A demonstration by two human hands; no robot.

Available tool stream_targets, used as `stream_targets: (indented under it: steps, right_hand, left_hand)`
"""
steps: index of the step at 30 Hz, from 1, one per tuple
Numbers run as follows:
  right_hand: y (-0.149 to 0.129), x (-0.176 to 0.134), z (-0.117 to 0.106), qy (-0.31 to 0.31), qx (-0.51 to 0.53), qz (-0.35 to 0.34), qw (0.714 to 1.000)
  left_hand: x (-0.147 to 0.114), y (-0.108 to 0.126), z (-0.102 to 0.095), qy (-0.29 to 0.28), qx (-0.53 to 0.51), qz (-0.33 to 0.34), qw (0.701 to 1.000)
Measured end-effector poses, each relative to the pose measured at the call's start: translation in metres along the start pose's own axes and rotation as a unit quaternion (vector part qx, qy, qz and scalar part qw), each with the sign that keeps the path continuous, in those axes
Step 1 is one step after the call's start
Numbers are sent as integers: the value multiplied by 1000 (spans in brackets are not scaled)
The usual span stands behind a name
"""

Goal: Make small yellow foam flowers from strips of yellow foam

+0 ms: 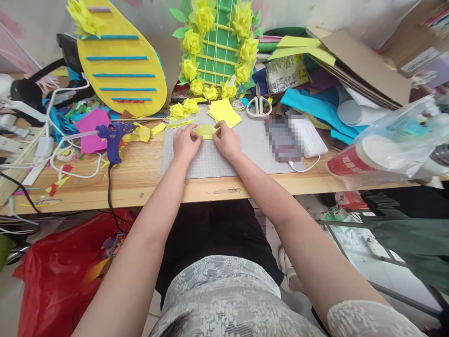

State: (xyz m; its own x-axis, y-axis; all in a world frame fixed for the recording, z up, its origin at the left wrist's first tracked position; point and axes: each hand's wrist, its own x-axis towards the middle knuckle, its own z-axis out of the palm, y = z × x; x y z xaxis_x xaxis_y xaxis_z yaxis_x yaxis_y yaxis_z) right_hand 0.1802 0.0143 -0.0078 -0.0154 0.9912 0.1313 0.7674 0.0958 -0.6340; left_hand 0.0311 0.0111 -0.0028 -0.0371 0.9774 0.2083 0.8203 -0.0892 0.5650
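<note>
Between my two hands is a piece of yellow paper (206,131), low over a grey cutting mat (196,164). My left hand (187,144) pinches its left end between thumb and fingers. The right end is pinched by my right hand (227,139). Just beyond my fingers lies a stack of yellow paper squares (225,112). Yellow paper flowers (184,108) rest behind my left hand, beside a thin yellow strip (180,124).
A purple glue gun (115,140) with its cord stands left of the mat. White-handled scissors (259,106), a phone (284,138) and a red cup (354,159) in plastic are to the right. A yellow board (122,65) and a flower-edged green board (220,47) lean behind.
</note>
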Motion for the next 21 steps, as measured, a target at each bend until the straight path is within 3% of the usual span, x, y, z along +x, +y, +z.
stream_targets:
  steps: [12,21]
  right_hand:
    - [-3,-2,2,7,-58,-16,998]
    - [-5,-3,2,1,-100,-11,995]
  left_hand:
    - [-1,5,0,8,20,-4,1000]
    - [-2,4,0,-8,49,37,998]
